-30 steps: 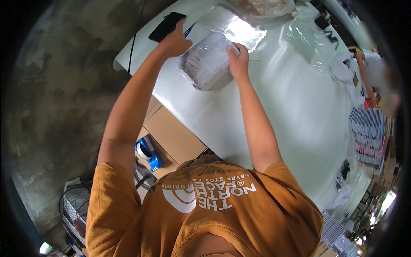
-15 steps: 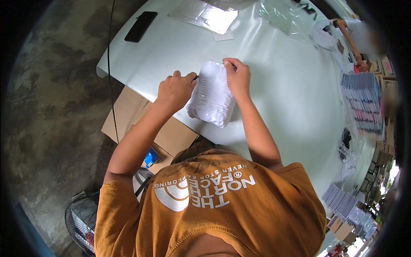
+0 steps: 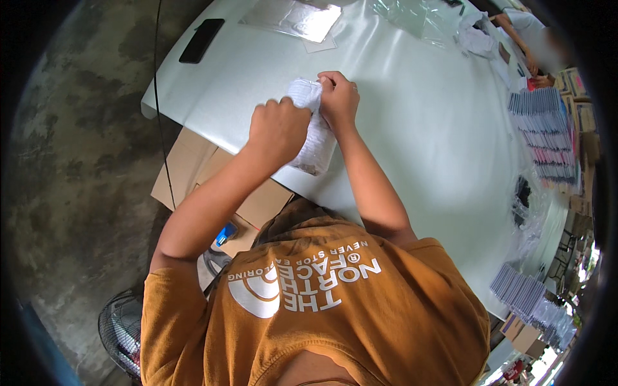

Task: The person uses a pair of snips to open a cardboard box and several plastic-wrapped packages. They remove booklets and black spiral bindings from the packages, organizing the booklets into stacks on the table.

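A white, ridged bundle in clear plastic [image 3: 317, 143] is near the table's front edge, partly covered by my hands. My right hand [image 3: 340, 103] is closed on its far right side, fingers bent round the edge. Across its left side reaches my left hand [image 3: 278, 128], curled with the knuckles up. What my left fingers hold is hidden now; a small dark tip showed at them half a second ago.
A black phone [image 3: 202, 40] lies at the table's far left. Clear plastic sheets [image 3: 293, 18] are at the back. Tall stacks of thin items [image 3: 544, 135] stand at the right, near another person's arm [image 3: 515, 35]. Cardboard boxes [image 3: 261, 202] sit below the left edge.
My left hand has moved right, from the bundle's left edge to over its middle. The bundle now looks narrower and more turned, and my right hand still grips its far side.
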`<state>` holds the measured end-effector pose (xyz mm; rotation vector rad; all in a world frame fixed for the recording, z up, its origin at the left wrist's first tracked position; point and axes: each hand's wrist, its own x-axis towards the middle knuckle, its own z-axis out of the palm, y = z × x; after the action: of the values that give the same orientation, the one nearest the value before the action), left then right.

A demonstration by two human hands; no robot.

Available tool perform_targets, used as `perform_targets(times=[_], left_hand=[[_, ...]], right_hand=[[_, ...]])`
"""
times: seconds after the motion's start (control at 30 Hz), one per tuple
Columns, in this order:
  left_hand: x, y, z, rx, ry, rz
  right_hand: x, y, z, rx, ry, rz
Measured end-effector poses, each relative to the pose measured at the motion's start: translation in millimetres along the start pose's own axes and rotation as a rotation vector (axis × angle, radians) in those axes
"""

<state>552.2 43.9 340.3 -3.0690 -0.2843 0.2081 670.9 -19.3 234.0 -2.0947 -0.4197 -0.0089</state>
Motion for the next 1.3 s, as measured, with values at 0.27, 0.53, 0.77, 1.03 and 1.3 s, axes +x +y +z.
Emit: perform_targets(times=[0.27, 0.53, 0.77, 1.03, 1.3], left_hand=[[-81.1, 10.6, 1.0, -0.007, 0.022, -0.038], [12.5, -4.6, -2.1, -0.124, 0.174, -0.13], [11.9, -2.5, -3.5, -0.083, -0.09, -0.048], [6.2, -66.4, 35.8, -0.191, 0.122, -0.408], [21.1, -59.3, 91.2, -0.476, 0.275, -0.421]], right_hand=[[-2.5, 0.0, -0.4, 0.009, -0.012, -0.019], [-1.3, 2.6, 1.6, 0.005, 0.025, -0.04], [-2.1, 4.7, -1.1, 0.035, 0.014, -0.041], [-1.1, -8.5, -47.1, -0.11, -0.598, -0.137], [-3.3, -22.9, -50.0, -0.295, -0.71, -0.007]])
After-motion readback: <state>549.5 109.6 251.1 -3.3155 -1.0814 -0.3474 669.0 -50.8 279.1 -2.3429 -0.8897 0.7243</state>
